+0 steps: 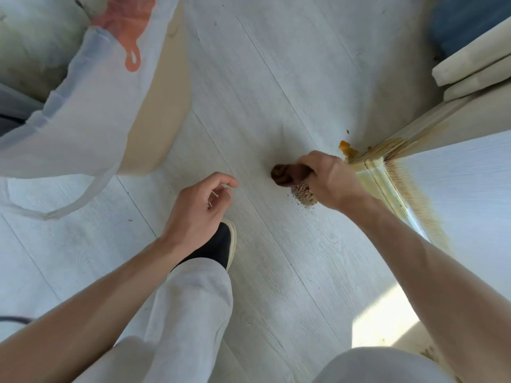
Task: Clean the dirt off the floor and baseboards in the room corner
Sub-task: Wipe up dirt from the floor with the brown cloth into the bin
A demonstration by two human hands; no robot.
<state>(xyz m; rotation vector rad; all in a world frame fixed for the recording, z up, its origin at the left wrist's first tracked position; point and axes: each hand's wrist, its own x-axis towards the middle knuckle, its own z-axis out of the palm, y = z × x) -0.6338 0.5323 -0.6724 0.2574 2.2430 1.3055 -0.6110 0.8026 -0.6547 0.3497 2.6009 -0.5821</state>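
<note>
Right hand (327, 178) low on the floor (276, 78), just beside the outer corner of the baseboard (381, 172); fingers curled tight round a brown rag (284, 175), bunched so a thick pad meets the boards; a small heap of gritty crumbs (302, 193) touching the heel of that hand, on the near side of the corner, seemingly gathered there for lifting in one go; an orange smear (347, 147) at the foot of the corner, on its far side, not yet wiped; brownish streaks running along the baseboard away from the corner in both directions, so most of the trim likely left to do.

Left hand (199, 208) hovering well to the left of the corner, above a dark shoe (221, 244); fingers loosely curled, narrow, thumb and forefinger pinching a thin white strand (218, 193), of what exactly cannot tell; probably kept clear so the wiping arm has room.

Pale translucent bag (83, 111) with an orange print far left of the corner, mouth slack, perhaps waiting for the sweepings.
</note>
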